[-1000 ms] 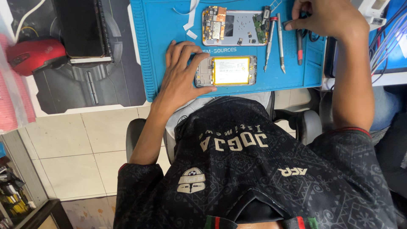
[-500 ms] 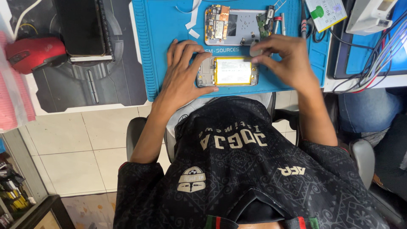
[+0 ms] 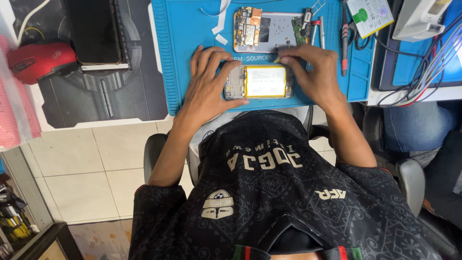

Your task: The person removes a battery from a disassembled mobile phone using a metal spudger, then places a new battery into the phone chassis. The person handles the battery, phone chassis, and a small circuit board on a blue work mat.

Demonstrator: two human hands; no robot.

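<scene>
My left hand [image 3: 209, 82] lies spread on the left end of the opened phone [image 3: 258, 82], fingers flat, pinning it rather than gripping. My right hand [image 3: 313, 72] is at the phone's right end, fingertips pinched on something small and yellowish [image 3: 277, 60]; what it is, I cannot tell. The phone lies centre frame, on the near edge of the blue mat [image 3: 187, 53], back off, yellow-bordered battery [image 3: 265, 82] exposed, grey frame around it. Judgement: light, stiff, fragile inside; best held by the frame edges, off the battery. Above it, a second stripped phone body [image 3: 269, 31], then screwdrivers [image 3: 344, 41] upper right. Red mouse [image 3: 41, 60] upper left on the bench.
</scene>
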